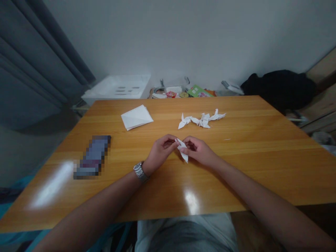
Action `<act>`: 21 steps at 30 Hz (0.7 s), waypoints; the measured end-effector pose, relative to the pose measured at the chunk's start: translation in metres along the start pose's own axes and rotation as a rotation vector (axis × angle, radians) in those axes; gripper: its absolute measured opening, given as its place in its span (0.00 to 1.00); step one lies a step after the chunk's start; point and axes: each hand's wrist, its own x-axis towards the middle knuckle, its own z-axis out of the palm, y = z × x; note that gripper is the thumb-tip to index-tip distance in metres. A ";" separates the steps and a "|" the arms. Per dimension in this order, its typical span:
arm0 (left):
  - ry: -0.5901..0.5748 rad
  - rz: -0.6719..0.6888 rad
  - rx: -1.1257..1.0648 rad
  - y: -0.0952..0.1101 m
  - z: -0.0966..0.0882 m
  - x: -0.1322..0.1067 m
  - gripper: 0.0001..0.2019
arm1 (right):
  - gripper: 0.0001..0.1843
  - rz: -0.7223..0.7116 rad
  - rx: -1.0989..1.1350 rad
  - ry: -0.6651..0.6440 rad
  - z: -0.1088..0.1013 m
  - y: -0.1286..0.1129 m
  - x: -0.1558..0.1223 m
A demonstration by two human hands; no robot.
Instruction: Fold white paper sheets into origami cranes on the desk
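Note:
A small folded piece of white paper is held between both hands above the middle of the table. My left hand, with a metal watch at its wrist, pinches the paper's upper left side. From the right, my right hand grips it with thumb and fingers; its narrow pointed end sticks out downward. Beyond the hands lies a cluster of several folded paper cranes, touching one another. To their left rests a stack of white paper sheets.
A phone, blurred out, lies on the left of the wooden table. A thin paper strip is right of the hands. Behind the far edge are a white plastic bin, a green booklet and a black cloth or bag.

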 end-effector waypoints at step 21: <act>0.105 0.110 0.158 0.006 -0.006 -0.002 0.13 | 0.23 -0.040 0.077 0.079 -0.005 -0.003 0.002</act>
